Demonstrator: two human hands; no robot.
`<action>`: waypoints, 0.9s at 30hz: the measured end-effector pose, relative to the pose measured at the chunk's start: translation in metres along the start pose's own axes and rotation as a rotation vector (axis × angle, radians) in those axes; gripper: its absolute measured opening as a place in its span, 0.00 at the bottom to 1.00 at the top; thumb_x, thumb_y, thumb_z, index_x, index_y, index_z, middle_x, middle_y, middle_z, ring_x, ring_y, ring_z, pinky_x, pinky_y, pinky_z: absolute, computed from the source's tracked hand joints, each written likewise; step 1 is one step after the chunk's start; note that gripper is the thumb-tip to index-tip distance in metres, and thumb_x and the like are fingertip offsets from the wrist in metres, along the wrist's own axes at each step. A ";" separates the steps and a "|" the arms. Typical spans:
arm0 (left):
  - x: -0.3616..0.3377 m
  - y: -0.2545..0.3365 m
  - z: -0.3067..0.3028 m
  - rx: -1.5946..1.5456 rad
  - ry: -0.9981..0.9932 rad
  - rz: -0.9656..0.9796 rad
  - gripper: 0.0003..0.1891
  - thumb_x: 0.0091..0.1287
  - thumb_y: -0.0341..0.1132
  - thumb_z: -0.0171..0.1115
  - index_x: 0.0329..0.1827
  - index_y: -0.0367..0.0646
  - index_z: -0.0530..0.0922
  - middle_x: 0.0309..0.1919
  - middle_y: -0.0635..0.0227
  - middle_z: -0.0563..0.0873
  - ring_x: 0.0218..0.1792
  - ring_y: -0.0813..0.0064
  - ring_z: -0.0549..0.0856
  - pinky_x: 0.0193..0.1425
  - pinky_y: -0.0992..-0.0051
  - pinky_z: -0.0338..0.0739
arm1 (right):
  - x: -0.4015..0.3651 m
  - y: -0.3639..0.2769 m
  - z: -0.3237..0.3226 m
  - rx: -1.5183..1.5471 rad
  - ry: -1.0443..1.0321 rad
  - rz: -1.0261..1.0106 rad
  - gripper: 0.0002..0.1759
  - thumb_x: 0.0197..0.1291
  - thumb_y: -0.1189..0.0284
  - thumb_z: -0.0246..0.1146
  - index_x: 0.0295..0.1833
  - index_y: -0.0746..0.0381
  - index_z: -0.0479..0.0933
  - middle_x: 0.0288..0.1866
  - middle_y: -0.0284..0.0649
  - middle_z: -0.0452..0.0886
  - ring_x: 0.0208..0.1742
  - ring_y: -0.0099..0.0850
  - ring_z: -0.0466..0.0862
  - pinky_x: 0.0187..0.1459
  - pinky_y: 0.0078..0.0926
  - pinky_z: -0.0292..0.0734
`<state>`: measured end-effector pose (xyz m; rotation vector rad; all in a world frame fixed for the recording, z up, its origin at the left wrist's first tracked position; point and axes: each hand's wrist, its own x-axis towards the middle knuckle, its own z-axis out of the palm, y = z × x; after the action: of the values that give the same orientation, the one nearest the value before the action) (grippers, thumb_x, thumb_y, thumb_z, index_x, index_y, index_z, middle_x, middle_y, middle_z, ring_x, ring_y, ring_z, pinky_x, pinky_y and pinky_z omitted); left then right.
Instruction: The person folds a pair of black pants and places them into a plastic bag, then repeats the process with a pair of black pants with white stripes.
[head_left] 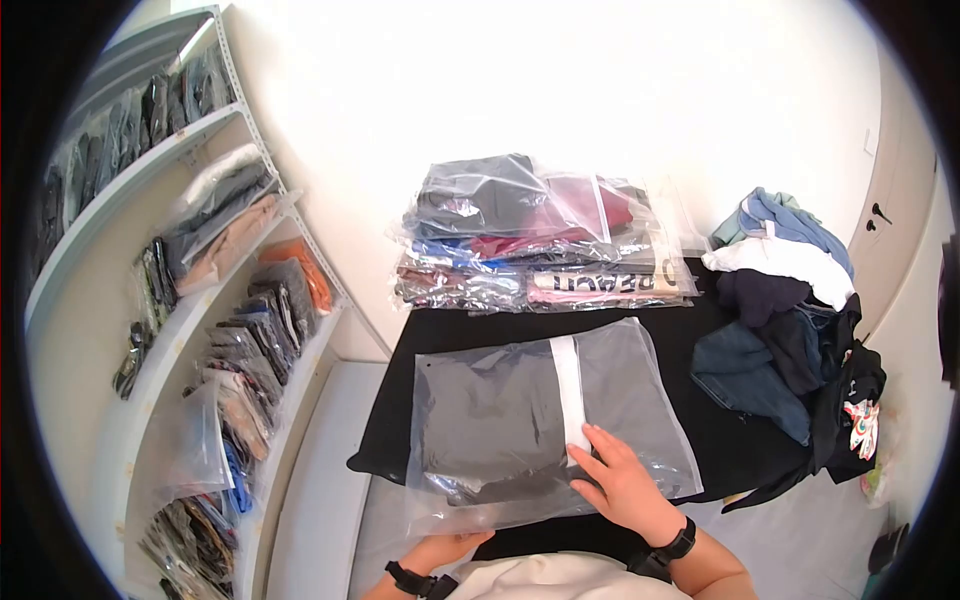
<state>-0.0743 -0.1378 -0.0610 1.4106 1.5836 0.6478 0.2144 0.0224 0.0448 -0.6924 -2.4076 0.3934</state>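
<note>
A clear plastic garment bag [640,400] lies flat in front of me with a dark folded garment [490,415] inside it. A white strip [567,380] runs down the bag, right of its middle. My right hand [622,485] rests on the bag near the strip's lower end, fingers spread and nothing gripped. At the bag's near left edge is my left hand [450,547], low and close to my body. Its fingers are partly hidden at the bag's edge, so their grip does not show. Both wrists wear black bands.
A black-covered table [390,420] holds the bag. Behind it rises a stack of bagged garments [530,240]. Loose clothes [780,310] are heaped on the right, dark jeans among them. Shelves [150,150] with many bagged garments line the left wall. A door handle [880,213] shows far right.
</note>
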 end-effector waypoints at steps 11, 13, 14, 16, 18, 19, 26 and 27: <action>0.017 0.088 0.015 -1.331 0.287 0.098 0.22 0.75 0.37 0.55 0.63 0.29 0.69 0.51 0.64 0.86 0.52 0.68 0.83 0.69 0.72 0.66 | -0.010 0.010 0.003 0.107 -0.045 0.011 0.27 0.61 0.67 0.66 0.65 0.61 0.72 0.69 0.55 0.68 0.67 0.53 0.72 0.64 0.42 0.70; 0.039 0.071 0.014 -0.933 0.318 0.094 0.20 0.75 0.37 0.54 0.64 0.33 0.70 0.53 0.63 0.84 0.55 0.66 0.82 0.69 0.70 0.67 | -0.009 0.011 -0.004 0.169 -0.053 0.007 0.26 0.61 0.67 0.66 0.64 0.61 0.73 0.68 0.55 0.70 0.66 0.52 0.73 0.64 0.42 0.71; 0.044 0.070 0.015 -0.930 0.322 0.094 0.20 0.75 0.37 0.54 0.64 0.33 0.70 0.53 0.63 0.84 0.55 0.66 0.82 0.69 0.70 0.67 | -0.007 0.013 -0.009 0.224 -0.061 0.007 0.25 0.61 0.68 0.66 0.63 0.62 0.74 0.66 0.55 0.72 0.65 0.51 0.74 0.64 0.41 0.72; 0.060 0.089 0.007 -0.889 0.413 0.120 0.17 0.75 0.37 0.54 0.62 0.37 0.73 0.53 0.63 0.84 0.56 0.65 0.82 0.67 0.68 0.71 | -0.008 0.026 -0.019 0.279 -0.024 0.042 0.24 0.61 0.68 0.66 0.62 0.63 0.74 0.62 0.54 0.75 0.63 0.50 0.76 0.63 0.40 0.73; 0.076 0.102 -0.008 -1.186 0.370 0.067 0.16 0.74 0.36 0.55 0.60 0.38 0.75 0.53 0.63 0.84 0.56 0.64 0.82 0.66 0.67 0.73 | -0.004 0.037 -0.035 0.321 0.096 0.093 0.20 0.63 0.71 0.65 0.58 0.66 0.76 0.50 0.51 0.83 0.53 0.44 0.83 0.57 0.37 0.77; 0.082 0.110 -0.016 -1.484 0.316 0.011 0.15 0.74 0.35 0.56 0.59 0.38 0.76 0.53 0.62 0.84 0.56 0.63 0.82 0.64 0.66 0.75 | -0.006 0.047 -0.040 0.323 0.097 0.092 0.20 0.63 0.71 0.65 0.58 0.66 0.76 0.50 0.51 0.83 0.53 0.44 0.83 0.57 0.37 0.77; 0.082 0.127 -0.058 -1.494 0.341 0.069 0.12 0.68 0.32 0.61 0.52 0.39 0.79 0.51 0.63 0.85 0.53 0.64 0.83 0.62 0.64 0.76 | -0.041 0.133 -0.045 0.326 0.352 0.453 0.11 0.68 0.74 0.60 0.51 0.70 0.77 0.42 0.45 0.85 0.39 0.30 0.84 0.42 0.26 0.79; 0.073 0.139 -0.065 -1.441 0.369 0.114 0.12 0.68 0.32 0.62 0.53 0.39 0.79 0.51 0.63 0.85 0.53 0.64 0.83 0.62 0.64 0.75 | -0.048 0.139 -0.042 0.238 0.308 0.439 0.11 0.66 0.74 0.61 0.50 0.69 0.78 0.41 0.47 0.84 0.38 0.33 0.85 0.40 0.28 0.79</action>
<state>-0.0588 -0.0263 0.0666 0.2693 0.8022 1.7058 0.3270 0.1146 -0.0039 -1.0843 -1.8744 0.6833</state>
